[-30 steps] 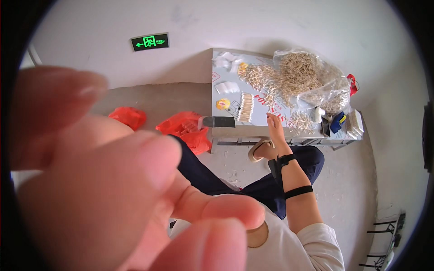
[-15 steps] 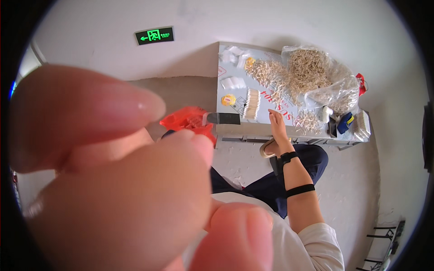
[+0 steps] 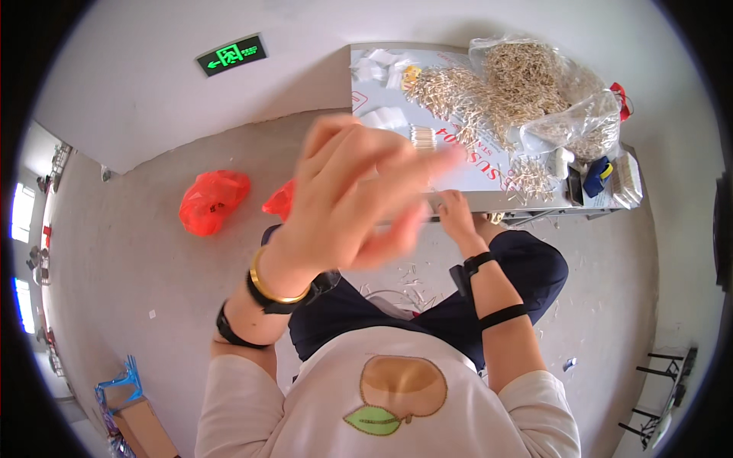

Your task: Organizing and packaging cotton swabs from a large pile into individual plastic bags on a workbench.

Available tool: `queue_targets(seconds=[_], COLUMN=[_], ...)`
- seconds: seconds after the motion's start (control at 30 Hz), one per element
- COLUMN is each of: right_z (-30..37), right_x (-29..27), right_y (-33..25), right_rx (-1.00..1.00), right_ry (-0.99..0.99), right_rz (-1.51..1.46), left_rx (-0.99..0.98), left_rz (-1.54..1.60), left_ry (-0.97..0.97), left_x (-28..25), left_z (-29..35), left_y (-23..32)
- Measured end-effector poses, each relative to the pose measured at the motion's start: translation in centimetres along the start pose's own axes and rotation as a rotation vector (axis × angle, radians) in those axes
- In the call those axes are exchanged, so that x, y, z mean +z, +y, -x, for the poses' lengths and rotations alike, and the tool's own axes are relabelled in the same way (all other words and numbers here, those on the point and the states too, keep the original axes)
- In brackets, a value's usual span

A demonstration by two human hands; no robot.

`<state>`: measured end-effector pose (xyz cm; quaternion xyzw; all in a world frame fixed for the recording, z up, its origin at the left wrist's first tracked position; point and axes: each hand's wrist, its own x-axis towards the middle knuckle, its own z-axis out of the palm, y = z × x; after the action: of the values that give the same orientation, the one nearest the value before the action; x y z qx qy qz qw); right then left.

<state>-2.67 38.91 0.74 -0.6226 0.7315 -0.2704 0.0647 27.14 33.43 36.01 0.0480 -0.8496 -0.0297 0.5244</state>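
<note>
My left hand (image 3: 359,195) is raised over the front left of the table, smeared by motion. Its index finger points to the right, apart from the thumb, and nothing shows in it. My right hand (image 3: 458,217) rests open at the table's front edge, fingers stretched forward. A row of cotton swabs (image 3: 424,137) lies partly hidden behind my left hand. Beyond it spreads a loose heap of swabs (image 3: 450,91), beside a big clear bag of swabs (image 3: 527,72). Small clear packets (image 3: 384,117) lie left of the row.
Along the table's right end are a white bottle (image 3: 563,160), a dark blue and yellow object (image 3: 598,177) and a bundle of swabs (image 3: 627,182). A red plastic bag (image 3: 214,202) sits on the floor at left; another (image 3: 279,200) is beside the table. Scattered swabs (image 3: 412,286) litter the floor.
My left hand has drawn back from right in front of the camera toward the table. The right hand stays at the table edge, a little nearer me. The view has shifted slightly.
</note>
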Motion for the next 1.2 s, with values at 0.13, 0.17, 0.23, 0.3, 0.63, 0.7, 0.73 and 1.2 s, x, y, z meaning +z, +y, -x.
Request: queue_targets(seconds=[0.13,0.17,0.23,0.3,0.63,0.7,0.73,1.2], right_z=[-1.3,-1.7,-2.6,-3.4,-4.9,-4.9,-5.0,-6.3], right_x=[1.4,1.9,2.4,3.0,4.2,4.2,4.2,4.0], right_y=[-3.2,-3.8,-3.6,-3.4,-2.1,-2.1,-2.2,-1.9], right_rx=[0.005,0.005,0.040,0.067,0.103,0.091,0.095,0.086], right_ry=[-0.122,-0.161,-0.185,-0.219,-0.205,-0.186,-0.188,-0.139], right_rz=[0.085,0.110,0.146,0.172,0.117,0.131,0.123,0.065], left_rx=[-0.496,-0.553,-0.688,-0.705,-0.745,-0.741,-0.744,-0.676], left_rz=[0.037,0.006,0.049,0.061,0.020,0.013,-0.014,-0.104], left_ry=[-0.331,-0.420,-0.623,-0.679,-0.778,-0.783,-0.822,-0.848], left_x=[9.9,11.8,15.3,17.6,23.5,24.1,24.4,25.0], left_z=[12.9,17.3,22.7,25.2,27.6,27.4,27.3,27.4], left_y=[-7.3,-8.5,-9.3,-9.8,-12.3,-12.7,-12.8,-12.6])
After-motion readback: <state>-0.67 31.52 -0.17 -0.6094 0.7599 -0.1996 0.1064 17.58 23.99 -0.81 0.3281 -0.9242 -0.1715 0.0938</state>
